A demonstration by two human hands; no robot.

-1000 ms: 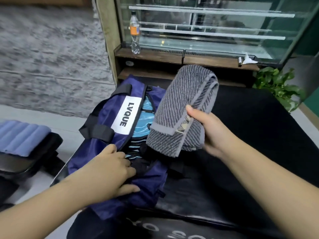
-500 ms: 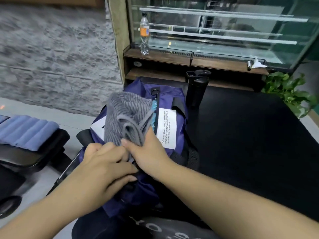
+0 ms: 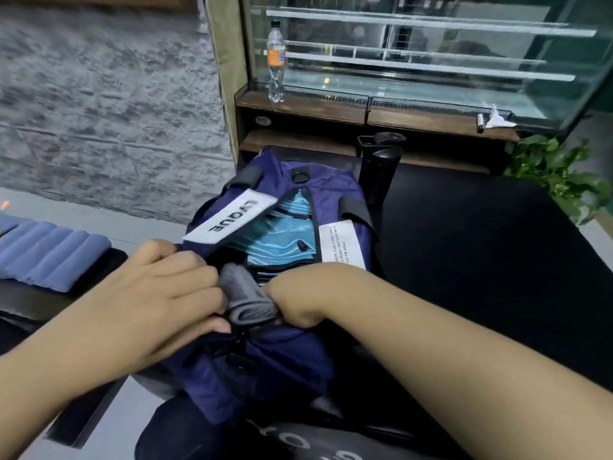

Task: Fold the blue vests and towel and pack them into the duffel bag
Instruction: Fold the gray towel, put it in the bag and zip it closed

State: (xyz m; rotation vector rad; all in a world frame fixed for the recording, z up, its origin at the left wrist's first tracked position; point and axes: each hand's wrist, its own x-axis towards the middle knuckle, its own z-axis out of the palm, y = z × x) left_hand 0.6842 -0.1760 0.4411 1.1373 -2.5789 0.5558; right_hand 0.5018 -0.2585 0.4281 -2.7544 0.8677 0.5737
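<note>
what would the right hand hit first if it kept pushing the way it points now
Probably the left hand: the right hand points leftward with the grey towel between them in the duffel bag opening, though depth is unclear.

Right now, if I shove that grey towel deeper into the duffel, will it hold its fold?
Probably not well. The grey towel looks soft and bunches between the left hand and right hand, so it should compress easily. The duffel bag sides sag, so they will likely yield too.
</note>
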